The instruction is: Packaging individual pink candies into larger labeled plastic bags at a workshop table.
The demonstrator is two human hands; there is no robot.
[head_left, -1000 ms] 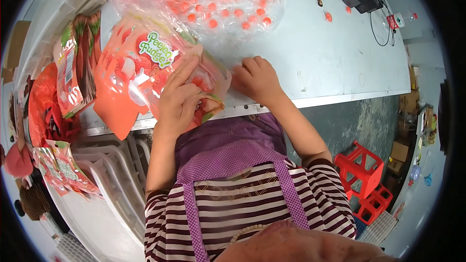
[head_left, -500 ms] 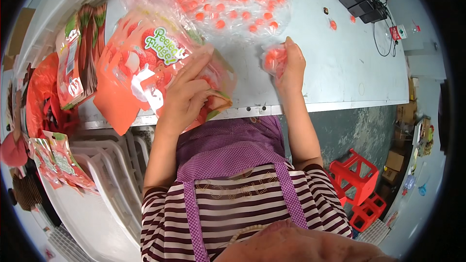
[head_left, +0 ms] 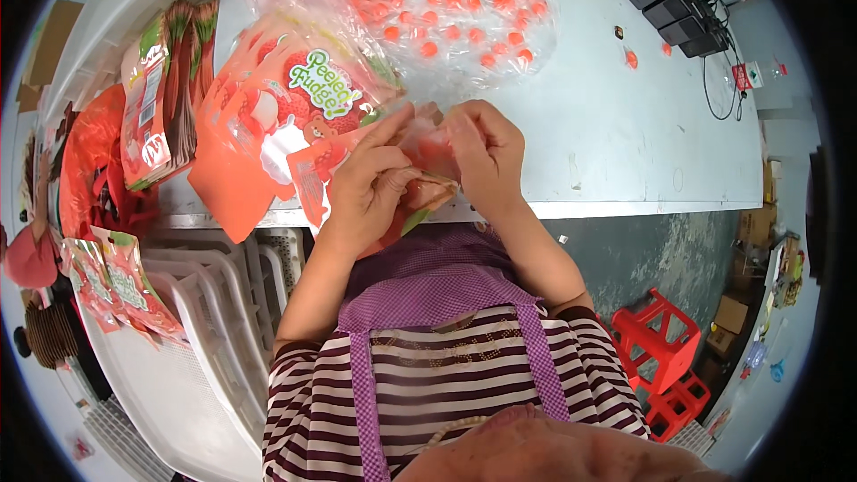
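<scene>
Hands (head_left: 368, 183) over pale table (head_left: 616, 143), red stools (head_left: 674, 361) (apparently two)

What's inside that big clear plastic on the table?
Many small orange-red pieces show through the clear plastic. What lies beneath them is covered; the far end is out of view.

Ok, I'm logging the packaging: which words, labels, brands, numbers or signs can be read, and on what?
I won't copy wording, but print shows here:
Pink bag on the table: large green-and-white lettering, clear.
Bundled bags at left: a barcode-like panel; small print unreadable.
Two bags on the white tray: lettering, too small to read reliably.
Bottle at far right: red label, too small.
Striped shirt: gold dotted lettering, too blurred.
</scene>
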